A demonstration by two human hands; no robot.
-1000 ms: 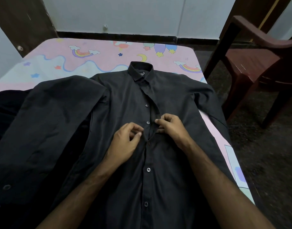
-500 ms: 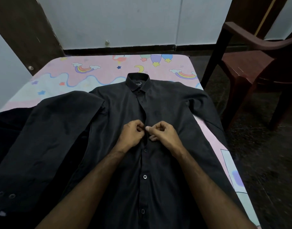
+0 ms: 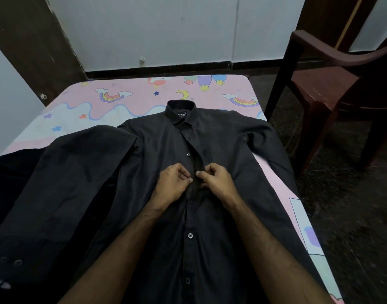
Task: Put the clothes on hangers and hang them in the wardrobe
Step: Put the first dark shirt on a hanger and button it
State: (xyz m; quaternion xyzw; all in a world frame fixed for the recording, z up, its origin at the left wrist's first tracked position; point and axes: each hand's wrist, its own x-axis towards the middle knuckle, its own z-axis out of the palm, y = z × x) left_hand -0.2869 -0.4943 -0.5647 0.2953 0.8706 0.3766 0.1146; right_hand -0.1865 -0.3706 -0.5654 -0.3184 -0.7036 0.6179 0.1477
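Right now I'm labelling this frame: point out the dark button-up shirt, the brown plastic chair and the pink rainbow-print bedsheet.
dark button-up shirt (image 3: pixel 223 150): head view, chest panel.
brown plastic chair (image 3: pixel 324 84): head view, seat.
pink rainbow-print bedsheet (image 3: pixel 144 93): head view, bare far part.

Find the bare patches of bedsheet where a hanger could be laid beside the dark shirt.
Bare bedsheet lies beyond the collar, toward the wall. A narrow strip runs along the right edge, toward the chair. The rest is crowded: the shirt and its spread sleeve.
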